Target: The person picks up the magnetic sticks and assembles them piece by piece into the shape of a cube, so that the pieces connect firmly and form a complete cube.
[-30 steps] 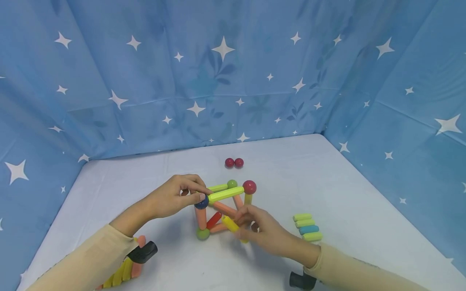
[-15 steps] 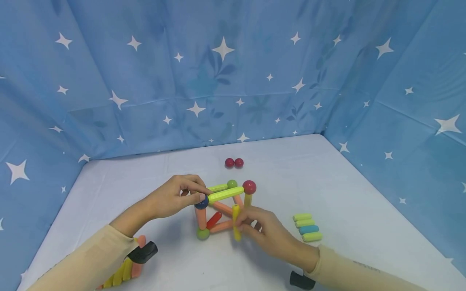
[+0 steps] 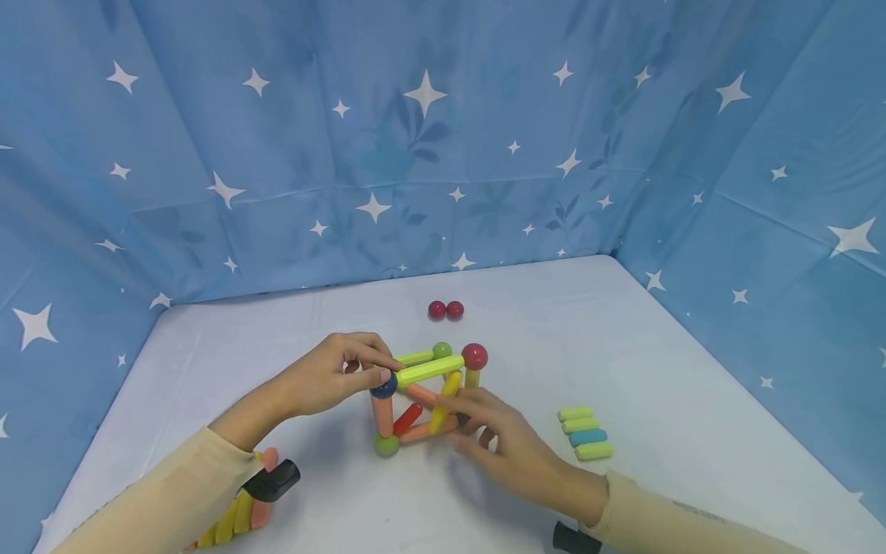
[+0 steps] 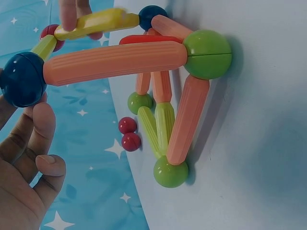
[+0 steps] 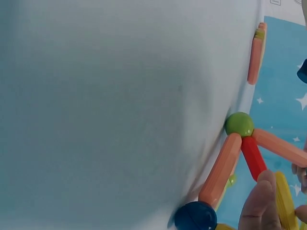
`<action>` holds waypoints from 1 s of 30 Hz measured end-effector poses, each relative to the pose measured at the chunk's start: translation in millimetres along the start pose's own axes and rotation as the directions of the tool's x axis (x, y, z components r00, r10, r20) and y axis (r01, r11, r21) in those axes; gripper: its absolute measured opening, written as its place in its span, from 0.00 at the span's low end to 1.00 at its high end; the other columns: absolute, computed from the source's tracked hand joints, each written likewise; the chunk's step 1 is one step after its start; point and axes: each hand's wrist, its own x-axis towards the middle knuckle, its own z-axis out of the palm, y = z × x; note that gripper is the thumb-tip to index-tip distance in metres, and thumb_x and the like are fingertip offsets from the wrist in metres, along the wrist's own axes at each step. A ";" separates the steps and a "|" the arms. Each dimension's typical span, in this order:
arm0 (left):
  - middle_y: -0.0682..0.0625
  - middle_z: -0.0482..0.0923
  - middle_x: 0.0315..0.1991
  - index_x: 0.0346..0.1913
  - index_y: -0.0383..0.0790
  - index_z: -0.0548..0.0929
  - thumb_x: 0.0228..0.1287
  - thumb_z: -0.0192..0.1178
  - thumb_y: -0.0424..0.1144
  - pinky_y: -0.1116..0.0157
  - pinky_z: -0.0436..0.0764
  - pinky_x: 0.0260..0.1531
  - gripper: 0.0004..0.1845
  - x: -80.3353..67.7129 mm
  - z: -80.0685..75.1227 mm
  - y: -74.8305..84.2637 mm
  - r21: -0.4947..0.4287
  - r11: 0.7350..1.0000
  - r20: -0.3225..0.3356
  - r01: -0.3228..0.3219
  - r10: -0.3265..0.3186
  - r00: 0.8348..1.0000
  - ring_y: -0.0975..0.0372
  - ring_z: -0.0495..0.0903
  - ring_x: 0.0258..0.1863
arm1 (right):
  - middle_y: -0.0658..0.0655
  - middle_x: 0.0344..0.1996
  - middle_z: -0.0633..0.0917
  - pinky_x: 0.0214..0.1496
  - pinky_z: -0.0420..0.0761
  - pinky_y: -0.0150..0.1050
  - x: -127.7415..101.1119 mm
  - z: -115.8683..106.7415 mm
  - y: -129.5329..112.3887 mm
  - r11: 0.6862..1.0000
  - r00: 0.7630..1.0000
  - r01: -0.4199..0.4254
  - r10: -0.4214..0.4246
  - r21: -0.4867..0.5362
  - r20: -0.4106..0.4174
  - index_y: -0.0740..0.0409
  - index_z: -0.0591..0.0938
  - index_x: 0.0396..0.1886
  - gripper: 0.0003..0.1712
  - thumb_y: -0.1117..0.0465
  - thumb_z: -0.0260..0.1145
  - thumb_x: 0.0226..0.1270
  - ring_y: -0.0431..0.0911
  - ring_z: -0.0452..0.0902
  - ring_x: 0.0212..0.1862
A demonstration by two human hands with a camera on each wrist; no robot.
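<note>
A frame of rods and balls (image 3: 422,400) stands on the white table (image 3: 623,346). My left hand (image 3: 379,371) pinches the dark blue ball (image 3: 383,384) at the frame's near top corner; the ball (image 4: 21,79) sits against my fingertips (image 4: 41,120) in the left wrist view. My right hand (image 3: 462,414) holds a yellow rod (image 3: 444,401) tilted inside the frame, its top near the lime rod (image 3: 429,370) that runs to a red ball (image 3: 474,356). Right-hand fingers (image 4: 71,14) pinch that yellow rod (image 4: 98,23). The right wrist view shows a finger (image 5: 260,201) beside the yellow rod (image 5: 284,203).
Two loose red balls (image 3: 445,310) lie behind the frame. A row of lime and blue rods (image 3: 584,433) lies to the right. A heap of orange and yellow rods (image 3: 238,512) sits at the near left. Blue star-print cloth (image 3: 429,154) walls the table on three sides.
The right hand has raised the yellow rod from a low slant in front of the frame, through upright, to lean into the frame under the lime rod. The left hand has stayed put.
</note>
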 end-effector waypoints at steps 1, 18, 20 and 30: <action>0.59 0.81 0.44 0.52 0.49 0.90 0.73 0.61 0.39 0.62 0.74 0.34 0.12 0.0 -0.1 -0.1 0.000 1.000 0.000 -0.001 0.001 1.000 0.58 0.75 0.38 | 0.44 0.59 0.75 0.41 0.83 0.39 -0.7 0.3 -0.4 1.000 1.000 -0.007 0.007 -0.002 0.006 0.31 0.71 0.74 0.35 0.59 0.69 0.71 0.42 0.79 0.46; 0.59 0.81 0.44 0.52 0.48 0.90 0.73 0.61 0.38 0.62 0.74 0.34 0.11 0.2 -0.7 -1.4 -0.004 1.000 -0.002 0.004 -0.004 1.000 0.58 0.74 0.38 | 0.44 0.70 0.63 0.51 0.81 0.41 3.9 4.5 -2.4 1.000 0.993 -0.006 0.003 0.024 0.122 0.28 0.48 0.82 0.51 0.56 0.69 0.71 0.47 0.77 0.58; 0.59 0.81 0.44 0.52 0.49 0.90 0.73 0.61 0.38 0.62 0.74 0.34 0.11 0.3 -1.0 -1.2 0.003 1.000 -0.006 0.004 -0.004 1.000 0.58 0.75 0.38 | 0.45 0.69 0.65 0.52 0.81 0.41 5.9 5.3 -2.6 0.999 0.993 -0.016 0.013 0.028 0.120 0.28 0.47 0.82 0.51 0.55 0.69 0.72 0.47 0.77 0.58; 0.60 0.82 0.44 0.52 0.48 0.90 0.72 0.62 0.38 0.63 0.73 0.34 0.11 1.3 -1.2 -1.7 0.009 1.000 -0.010 0.001 0.000 1.000 0.58 0.74 0.37 | 0.43 0.59 0.81 0.44 0.82 0.36 4.8 3.5 -6.8 0.995 0.997 -0.042 0.048 -0.093 0.057 0.35 0.66 0.75 0.36 0.53 0.68 0.72 0.41 0.83 0.47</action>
